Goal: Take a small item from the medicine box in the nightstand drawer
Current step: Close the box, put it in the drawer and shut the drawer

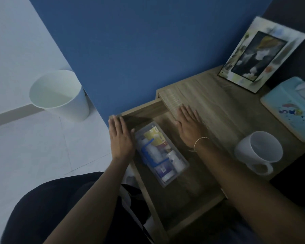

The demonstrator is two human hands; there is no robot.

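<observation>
Wooden nightstand drawer (197, 206) stands pulled out; clear plastic medicine box (161, 154) lies inside it toward the left wall, lidless as far as can be seen, packed with a yellow carton (154, 135), white bottles (174, 160) and a blue-handled piece (148, 150). Left hand (120, 136) flat and open, fingers together, resting along the drawer's left rim just beside the box, holding nothing. Right hand (187, 125) likewise open and empty, palm down at the front edge of the wood-grain nightstand top (218, 110), above the drawer's inner end. White ceramic mug (259, 153) sits near the right forearm. Judgement: the reach into the box is the step in hand; best to steady the box or drawer with the left hand, bring the right down from above, pinch one loose small item with fingertips, lift straight up, and keep the forearm off the mug. Picture is dim and slightly blurred; labels unreadable
</observation>
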